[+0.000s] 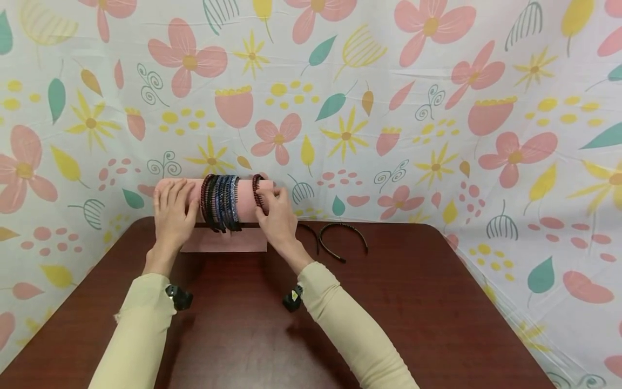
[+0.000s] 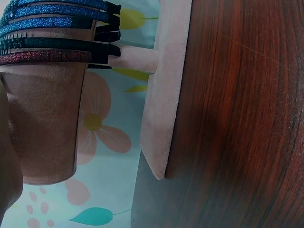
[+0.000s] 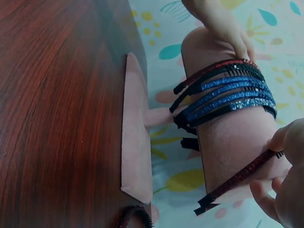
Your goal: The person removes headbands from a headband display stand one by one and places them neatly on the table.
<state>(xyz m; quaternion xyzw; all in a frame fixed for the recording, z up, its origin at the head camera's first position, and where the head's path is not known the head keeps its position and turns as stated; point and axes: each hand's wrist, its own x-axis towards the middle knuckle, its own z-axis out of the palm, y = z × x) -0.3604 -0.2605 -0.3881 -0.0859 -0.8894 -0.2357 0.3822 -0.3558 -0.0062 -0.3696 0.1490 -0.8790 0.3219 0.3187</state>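
Observation:
A pink padded headband holder (image 1: pixel 247 201) stands at the back of the table, its roll lying crosswise above a flat base (image 3: pixel 135 142). Several glittery headbands (image 3: pixel 228 95), in blue, dark green and dark red, sit side by side around the roll's middle. My left hand (image 1: pixel 172 213) rests on the roll's left end, fingers laid over the top. At the right end, my right hand (image 1: pixel 279 216) pinches a dark red headband (image 3: pixel 242 175) between thumb and fingers. That headband straddles the roll, apart from the others.
On the brown table (image 1: pixel 389 313), right of the holder, lies a dark headband (image 1: pixel 342 226) with another (image 1: pixel 311 233) beside it, partly behind my right hand. A flower-patterned cloth (image 1: pixel 340 135) hangs behind the table.

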